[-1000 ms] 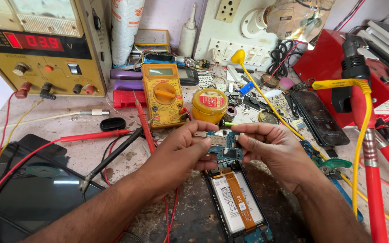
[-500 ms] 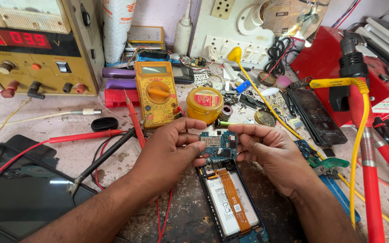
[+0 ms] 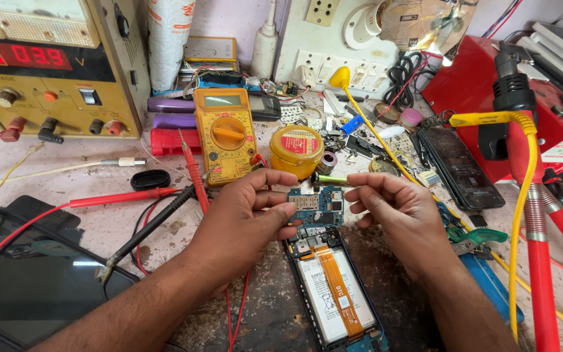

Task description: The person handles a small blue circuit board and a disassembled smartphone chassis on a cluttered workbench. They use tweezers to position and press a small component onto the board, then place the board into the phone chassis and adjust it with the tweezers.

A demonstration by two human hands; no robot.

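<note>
My left hand (image 3: 245, 218) and my right hand (image 3: 395, 212) grip a small blue-green circuit board (image 3: 316, 205) by its two ends, just above the top of an opened phone (image 3: 330, 290). The phone lies on the bench without its back cover, showing a white battery with an orange ribbon cable (image 3: 337, 290) running down it. Both thumbs press on the board's edges.
A yellow multimeter (image 3: 225, 133) with red and black probes (image 3: 154, 218) lies behind my left hand, next to a yellow round tin (image 3: 296, 150). A bench power supply (image 3: 47, 65) stands at back left. A dark phone (image 3: 459, 166) and red tools (image 3: 535, 261) lie to the right.
The view has shifted a little; both hands stay on the circuit board over the opened phone, with the board now held slightly higher and flatter.
</note>
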